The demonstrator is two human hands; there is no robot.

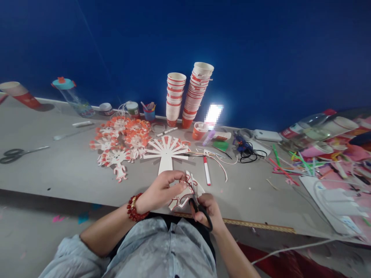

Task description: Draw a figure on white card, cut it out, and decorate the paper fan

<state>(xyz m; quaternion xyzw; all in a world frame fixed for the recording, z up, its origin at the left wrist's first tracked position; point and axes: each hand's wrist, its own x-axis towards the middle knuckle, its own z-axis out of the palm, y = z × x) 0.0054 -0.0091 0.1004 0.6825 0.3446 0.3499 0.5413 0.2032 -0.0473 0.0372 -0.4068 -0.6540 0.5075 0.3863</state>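
Note:
Between my hands, close to the table's front edge, is a white paper cutout (175, 203) with a red drawn outline. My left hand (166, 190) pinches its upper left part between thumb and fingers. Black-handled scissors (206, 218) are in my right hand (209, 210), their blades lying along the paper. Just beyond my left hand, a white piece cut into fanned strips (165, 153) lies on the table. To its left sits a pile of orange and white paper figures (123, 135). A red and white marker (206, 170) lies beyond the scissors.
Two tall stacks of paper cups (175, 98) stand against the blue wall. A second pair of scissors (17, 154) lies far left, near a clear bottle (72, 96). Dark cable (246, 148), a power strip (333, 204) and colourful scraps (313, 162) crowd the right side.

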